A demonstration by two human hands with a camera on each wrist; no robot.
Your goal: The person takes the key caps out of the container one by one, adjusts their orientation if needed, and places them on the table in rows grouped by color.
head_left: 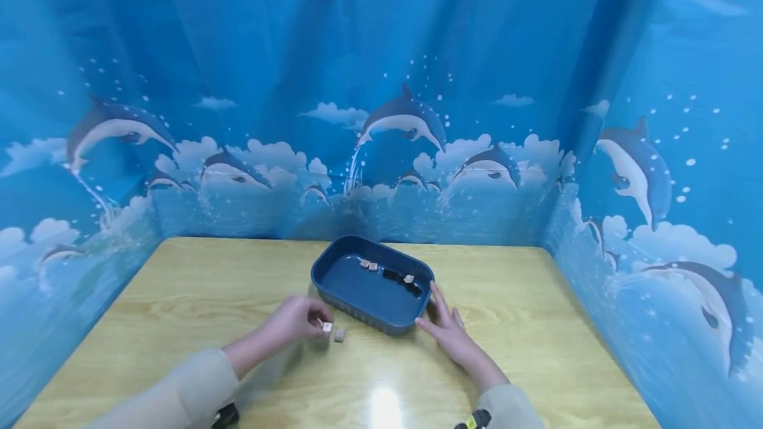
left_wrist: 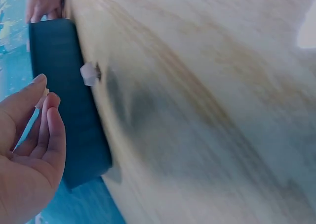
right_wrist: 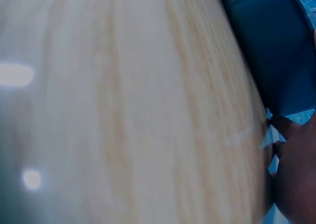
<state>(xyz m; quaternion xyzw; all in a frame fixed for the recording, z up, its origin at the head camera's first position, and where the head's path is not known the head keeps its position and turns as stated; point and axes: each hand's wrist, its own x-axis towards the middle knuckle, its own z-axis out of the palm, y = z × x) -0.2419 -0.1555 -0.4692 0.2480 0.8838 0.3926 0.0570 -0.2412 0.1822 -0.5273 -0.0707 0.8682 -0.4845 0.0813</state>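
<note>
My left hand [head_left: 303, 318] pinches a small white cube [head_left: 327, 327] between thumb and fingertips, just above the table. In the left wrist view only a sliver of that cube shows between the fingers. Close beside it, another small pale cube [head_left: 340, 335] sits on the table in front of a dark blue rectangular box [head_left: 357, 310]. Spread along the box's right end, my right hand [head_left: 450, 336] touches its rim and front corner. Inside the box are two small pale cubes [head_left: 373, 267], some black pieces [head_left: 413, 289] and a whitish piece [head_left: 408, 279].
The light wood table [head_left: 238, 270] carries the box near its far edge. A blue curtain [head_left: 286, 118] printed with dolphins hangs behind and along both sides. Light glares off the tabletop near the front.
</note>
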